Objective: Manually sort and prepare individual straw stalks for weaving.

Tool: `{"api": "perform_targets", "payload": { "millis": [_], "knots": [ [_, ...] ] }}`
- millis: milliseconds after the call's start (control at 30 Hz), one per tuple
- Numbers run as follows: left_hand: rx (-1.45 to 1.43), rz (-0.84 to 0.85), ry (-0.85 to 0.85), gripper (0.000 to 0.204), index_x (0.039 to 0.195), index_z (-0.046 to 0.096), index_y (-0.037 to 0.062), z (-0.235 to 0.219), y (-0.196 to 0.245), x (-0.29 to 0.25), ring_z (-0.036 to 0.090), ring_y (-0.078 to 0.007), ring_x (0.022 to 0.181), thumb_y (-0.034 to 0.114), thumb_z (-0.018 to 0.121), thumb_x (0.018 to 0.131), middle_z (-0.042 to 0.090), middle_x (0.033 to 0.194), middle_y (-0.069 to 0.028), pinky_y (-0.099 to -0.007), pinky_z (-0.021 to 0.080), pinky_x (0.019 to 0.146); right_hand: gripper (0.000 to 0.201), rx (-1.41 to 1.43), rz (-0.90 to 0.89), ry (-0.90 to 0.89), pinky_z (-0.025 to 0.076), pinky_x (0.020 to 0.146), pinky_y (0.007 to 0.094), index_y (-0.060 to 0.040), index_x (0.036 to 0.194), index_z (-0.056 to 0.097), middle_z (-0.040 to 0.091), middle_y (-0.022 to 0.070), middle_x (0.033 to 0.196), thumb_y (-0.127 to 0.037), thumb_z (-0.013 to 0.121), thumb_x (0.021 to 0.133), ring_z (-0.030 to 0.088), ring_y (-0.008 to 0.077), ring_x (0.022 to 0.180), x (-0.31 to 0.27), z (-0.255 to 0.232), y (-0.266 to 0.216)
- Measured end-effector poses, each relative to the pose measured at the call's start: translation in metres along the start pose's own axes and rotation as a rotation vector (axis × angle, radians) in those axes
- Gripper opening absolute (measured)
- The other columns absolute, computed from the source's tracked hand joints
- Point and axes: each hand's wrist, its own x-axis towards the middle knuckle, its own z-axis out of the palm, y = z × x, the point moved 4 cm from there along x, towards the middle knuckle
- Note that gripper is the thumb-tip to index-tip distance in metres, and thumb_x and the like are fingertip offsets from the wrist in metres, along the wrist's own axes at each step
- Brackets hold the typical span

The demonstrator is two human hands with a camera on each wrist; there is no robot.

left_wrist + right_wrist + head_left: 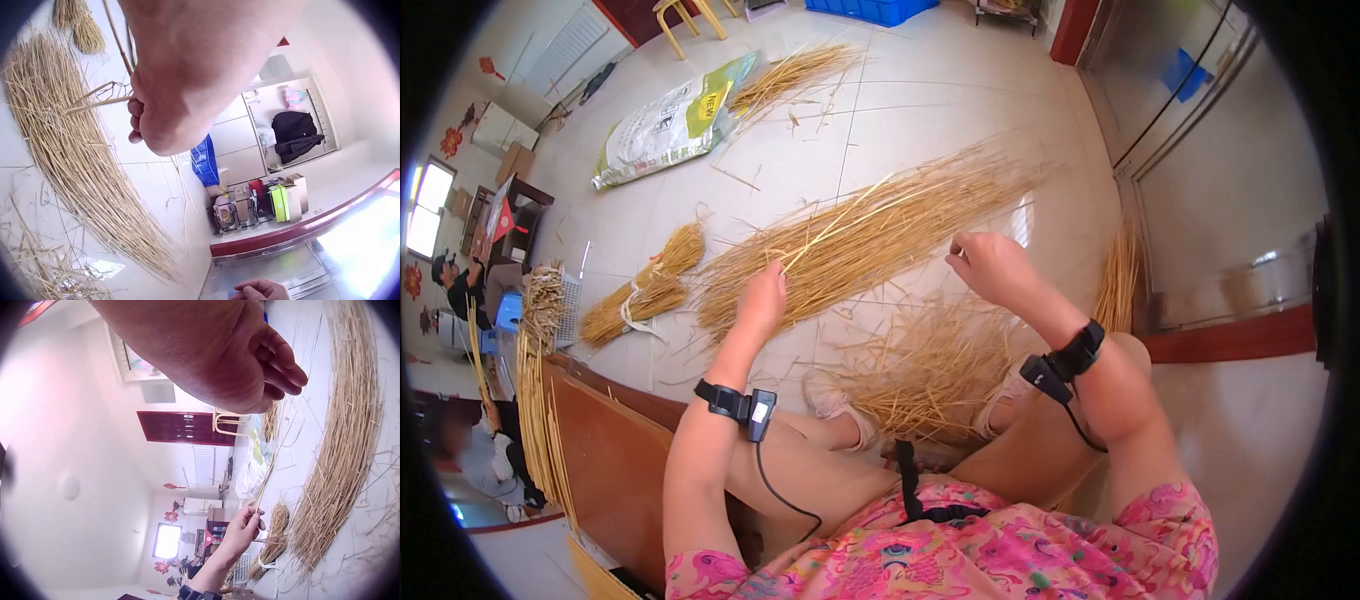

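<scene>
A right hand [250, 356] fills the upper centre of the frame, its fingers [284, 365] bunched loosely and pointing right, with thin straw stalks [275, 456] running down from beneath it. Lower centre, the left hand [242, 530] pinches the far end of those stalks between fingertips, a dark strap just visible on its wrist at the bottom edge. Along the right side, a long heap of straw [344, 450] curves across the pale tiled floor [306, 419]. A tied straw bundle [272, 540] lies just left of it, low in the frame. Behind, mid-frame, stand a yellow stool [228, 422] and a dark red door [181, 428].
</scene>
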Motion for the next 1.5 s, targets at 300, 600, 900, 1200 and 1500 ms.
{"api": "perform_targets", "payload": {
  "millis": [300, 600, 900, 1200, 1500],
  "knots": [
    [-0.242, -0.011, -0.051, 0.011, 0.100, 0.048, 0.0048, 0.005, 0.027, -0.018, 0.059, -0.0401, 0.073, 0.010, 0.046, 0.090, 0.060, 0.074, -0.0215, -0.0474, 0.044, 0.065, 0.028, 0.324, 0.102, -0.055, 0.048, 0.077, 0.0411, -0.0030, 0.100, 0.062, 0.065, 0.0188, 0.086, -0.024, 0.058, 0.081, 0.062, 0.0345, 0.086, 0.024, 0.028, 0.009],
    [0.224, -0.284, 0.082, 0.029, 0.114, 0.047, 0.0028, -0.021, -0.032, 0.005, 0.055, -0.0406, 0.097, 0.012, 0.047, 0.087, 0.050, 0.115, -0.0249, -0.0487, 0.044, 0.082, 0.032, 0.264, 0.003, -0.146, 0.048, 0.080, 0.0407, -0.0016, 0.104, 0.060, 0.065, 0.0190, 0.090, -0.024, 0.058, 0.082, 0.061, 0.0349, 0.090, 0.036, 0.052, -0.012],
    [0.233, -0.497, 0.378, 0.024, 0.107, 0.053, -0.0022, -0.090, -0.083, 0.014, 0.053, -0.0408, 0.097, 0.007, 0.049, 0.085, 0.051, 0.105, -0.0264, -0.0450, 0.043, 0.086, 0.027, 0.258, 0.021, -0.204, 0.049, 0.075, 0.0405, -0.0013, 0.098, 0.061, 0.066, 0.0166, 0.087, -0.024, 0.057, 0.084, 0.062, 0.0331, 0.085, 0.021, 0.029, -0.019],
    [-0.833, -0.014, -0.104, 0.030, 0.120, 0.051, 0.0028, -0.053, 0.054, 0.028, 0.043, -0.0061, 0.062, 0.016, 0.037, 0.097, 0.050, 0.069, 0.0006, -0.0202, 0.038, 0.058, 0.029, 0.769, 0.077, -0.153, 0.048, 0.057, 0.0284, 0.0015, 0.106, 0.057, 0.064, 0.0097, 0.077, -0.021, 0.058, 0.087, 0.062, 0.0155, 0.065, 0.022, 0.007, -0.023],
    [-1.119, 0.121, -0.788, 0.041, 0.125, 0.047, 0.0002, 0.025, 0.158, 0.003, 0.046, -0.0064, 0.068, 0.030, 0.037, 0.098, 0.059, 0.082, -0.0027, -0.0208, 0.041, 0.066, 0.022, 1.079, 0.227, -0.072, 0.044, 0.051, 0.0204, -0.0005, 0.095, 0.056, 0.061, 0.0036, 0.074, -0.022, 0.051, 0.094, 0.056, 0.0074, 0.059, 0.021, 0.015, -0.010]
  ]
}}
